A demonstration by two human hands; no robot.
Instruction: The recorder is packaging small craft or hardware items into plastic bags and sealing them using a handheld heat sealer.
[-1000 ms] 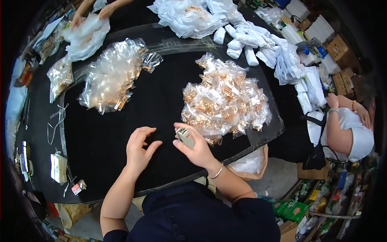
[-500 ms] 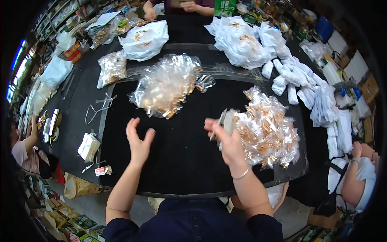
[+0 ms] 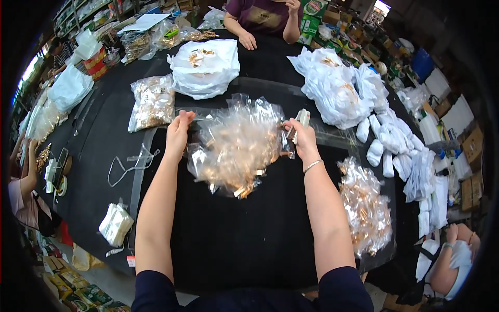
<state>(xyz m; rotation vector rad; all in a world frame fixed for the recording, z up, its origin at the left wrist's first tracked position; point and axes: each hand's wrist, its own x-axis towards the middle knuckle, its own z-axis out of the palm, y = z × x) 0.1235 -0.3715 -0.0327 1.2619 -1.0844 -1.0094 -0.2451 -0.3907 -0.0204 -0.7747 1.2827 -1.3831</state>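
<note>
A heap of small clear plastic packets with gold-coloured pieces inside point(image 3: 236, 151) lies on the black table, its upper part blurred. At its left edge is my left hand point(image 3: 179, 134), fingers stretched out and nothing seen in its grip. My right hand point(image 3: 303, 139), with a bracelet at the wrist, is at the heap's right edge. It is closed on pale flat strips point(image 3: 302, 118) that stick up past the fingers; their exact kind I cannot make out. A second heap of similar packets point(image 3: 365, 208) sits beside my right forearm.
Beyond the heap are a filled clear bag point(image 3: 152, 104) and white plastic bags point(image 3: 205, 75) point(image 3: 332, 93). Rolled white bags point(image 3: 390, 138) line the right side. A small white bundle point(image 3: 115, 224) rests at left. A co-worker point(image 3: 265, 18) is across the table; others are at both sides.
Both my hands have reached forward to either side of the far heap, the right one still holding the pale strips. The heap has shifted and blurs. The view has tilted upward.
</note>
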